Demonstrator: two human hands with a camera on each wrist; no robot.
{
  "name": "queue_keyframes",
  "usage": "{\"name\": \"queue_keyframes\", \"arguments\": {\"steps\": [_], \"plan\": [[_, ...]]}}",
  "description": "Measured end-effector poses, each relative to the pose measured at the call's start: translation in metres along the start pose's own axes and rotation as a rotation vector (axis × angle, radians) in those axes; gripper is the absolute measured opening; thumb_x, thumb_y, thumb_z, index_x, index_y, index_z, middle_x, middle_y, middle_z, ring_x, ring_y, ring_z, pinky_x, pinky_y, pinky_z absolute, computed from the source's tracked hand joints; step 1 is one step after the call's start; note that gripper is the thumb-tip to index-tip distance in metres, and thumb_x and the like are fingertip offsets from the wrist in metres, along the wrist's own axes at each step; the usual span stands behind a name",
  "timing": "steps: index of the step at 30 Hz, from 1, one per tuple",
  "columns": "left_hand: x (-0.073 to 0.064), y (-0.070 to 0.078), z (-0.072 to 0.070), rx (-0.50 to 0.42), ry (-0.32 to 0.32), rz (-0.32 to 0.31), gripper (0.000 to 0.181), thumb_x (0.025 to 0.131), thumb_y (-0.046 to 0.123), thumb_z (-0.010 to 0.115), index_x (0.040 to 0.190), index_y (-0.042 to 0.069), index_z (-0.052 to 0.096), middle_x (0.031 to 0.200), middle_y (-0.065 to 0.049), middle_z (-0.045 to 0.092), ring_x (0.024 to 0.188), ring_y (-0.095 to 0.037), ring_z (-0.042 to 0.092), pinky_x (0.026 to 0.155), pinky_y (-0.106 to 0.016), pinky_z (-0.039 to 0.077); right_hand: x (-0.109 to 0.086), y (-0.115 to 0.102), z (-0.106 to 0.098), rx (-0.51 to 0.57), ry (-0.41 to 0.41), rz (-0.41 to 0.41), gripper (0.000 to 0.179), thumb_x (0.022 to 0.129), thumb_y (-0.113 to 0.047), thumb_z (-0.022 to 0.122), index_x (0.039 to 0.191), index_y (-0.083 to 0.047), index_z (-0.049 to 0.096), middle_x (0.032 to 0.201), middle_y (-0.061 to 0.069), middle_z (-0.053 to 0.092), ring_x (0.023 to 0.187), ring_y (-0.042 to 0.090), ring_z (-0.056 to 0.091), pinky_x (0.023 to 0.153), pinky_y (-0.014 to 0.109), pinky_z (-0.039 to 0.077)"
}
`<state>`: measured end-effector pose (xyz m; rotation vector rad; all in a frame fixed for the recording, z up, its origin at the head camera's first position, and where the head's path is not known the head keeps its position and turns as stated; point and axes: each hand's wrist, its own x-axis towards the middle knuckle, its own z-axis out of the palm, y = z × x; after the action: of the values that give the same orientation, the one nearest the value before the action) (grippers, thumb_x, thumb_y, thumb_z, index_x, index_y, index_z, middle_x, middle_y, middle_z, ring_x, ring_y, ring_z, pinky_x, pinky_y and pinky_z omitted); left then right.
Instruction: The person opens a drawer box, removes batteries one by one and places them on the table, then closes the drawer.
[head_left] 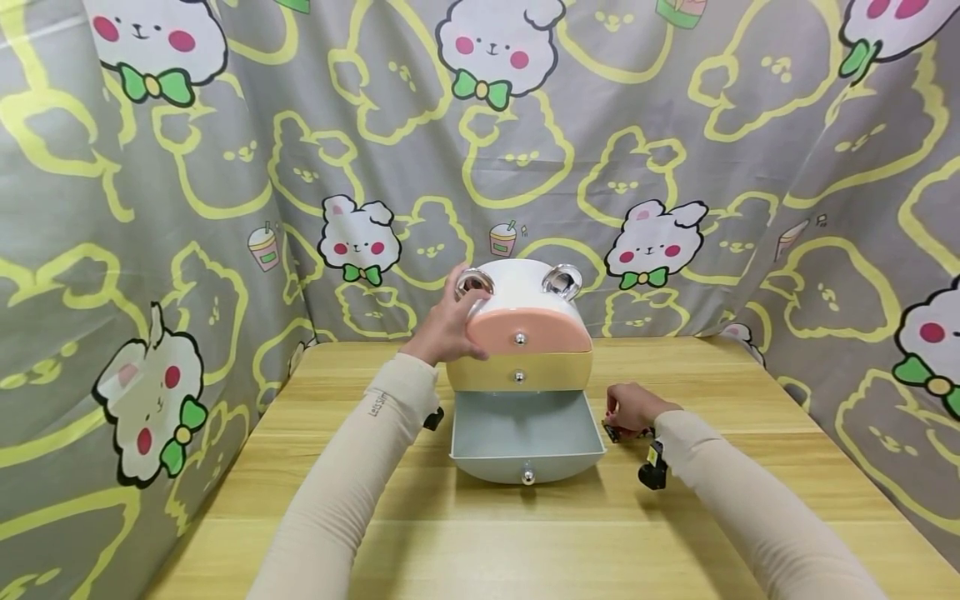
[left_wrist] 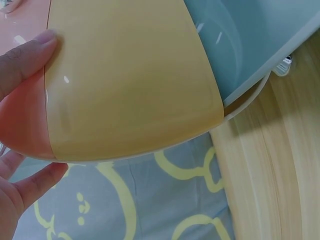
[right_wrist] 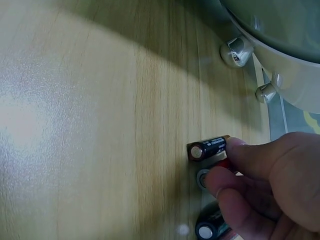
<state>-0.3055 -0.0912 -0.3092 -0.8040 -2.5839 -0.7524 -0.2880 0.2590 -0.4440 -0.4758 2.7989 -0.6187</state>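
A small desktop drawer cabinet (head_left: pixel 521 283) with silver ear-like rings stands on the table. Its pink drawer (head_left: pixel 551 329) and yellow drawer (head_left: pixel 555 372) are closed, while the grey-blue bottom drawer (head_left: pixel 491 471) is pulled out and looks empty. My left hand (head_left: pixel 444 323) grips the cabinet's upper left side, thumb on the front and fingers around the side. On the tabletop right of the drawer, my right hand (head_left: pixel 636 407) pinches a red battery (right_wrist: pixel 226 164) between thumb and index finger. A black battery (right_wrist: pixel 212 148) lies against the thumb tip; another dark battery (right_wrist: pixel 212 222) sits by the lower fingers.
The wooden table (head_left: pixel 420 550) runs up to a grey patterned curtain (head_left: pixel 420 167) at the back and both sides. Black wrist cameras (head_left: pixel 652 468) hang under the sleeves. The open drawer's silver knob (head_left: pixel 528 477) sticks out toward the front.
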Motion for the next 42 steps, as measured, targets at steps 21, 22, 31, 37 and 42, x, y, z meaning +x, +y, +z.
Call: {"name": "queue_keyframes", "arguments": {"steps": [21,22,31,37,42], "plan": [[0.003,0.001,-0.002,-0.020,-0.001,-0.020,0.091,0.048,0.014,0.098,0.127,0.022,0.053,0.160,0.004,-0.010,0.118,-0.049,0.047,0.093,-0.055,0.045,-0.005,0.000,-0.009,-0.030,0.043,-0.068,0.012,0.089,-0.010,0.067,0.087,-0.004,0.057,0.059,0.001,0.059,0.050,0.013,0.059,0.053,0.027,0.049],[0.003,0.001,-0.002,-0.021,-0.001,-0.020,0.091,0.048,0.014,0.098,0.127,0.022,0.053,0.160,0.004,-0.010,0.117,-0.049,0.047,0.092,-0.055,0.045,-0.006,-0.001,-0.010,-0.032,0.056,-0.071,0.012,0.089,-0.009,0.067,0.089,-0.003,0.057,0.059,0.001,0.058,0.050,0.013,0.059,0.055,0.028,0.049],[0.004,-0.002,-0.001,-0.006,0.008,0.003,0.092,0.046,0.016,0.098,0.126,0.021,0.053,0.160,0.001,-0.007,0.115,-0.051,0.048,0.091,-0.055,0.046,-0.019,-0.011,-0.005,0.063,0.235,-0.073,0.013,0.092,-0.011,0.063,0.093,-0.002,0.054,0.061,0.002,0.055,0.049,0.013,0.051,0.049,0.030,0.043],[0.004,-0.001,0.000,-0.006,0.008,0.005,0.091,0.047,0.017,0.098,0.126,0.022,0.054,0.160,0.002,-0.008,0.117,-0.050,0.047,0.091,-0.054,0.046,-0.042,-0.039,-0.005,0.326,0.373,-0.017,0.019,0.095,-0.019,0.061,0.095,-0.003,0.052,0.061,0.002,0.054,0.050,0.016,0.052,0.048,0.032,0.043],[0.002,-0.001,0.001,-0.005,0.001,-0.004,0.091,0.047,0.016,0.098,0.126,0.021,0.054,0.160,0.003,-0.009,0.114,-0.050,0.049,0.089,-0.053,0.047,-0.065,-0.072,0.002,0.837,0.443,0.073,0.023,0.097,-0.020,0.060,0.090,-0.002,0.047,0.057,0.002,0.049,0.046,0.013,0.046,0.047,0.026,0.042]]}}
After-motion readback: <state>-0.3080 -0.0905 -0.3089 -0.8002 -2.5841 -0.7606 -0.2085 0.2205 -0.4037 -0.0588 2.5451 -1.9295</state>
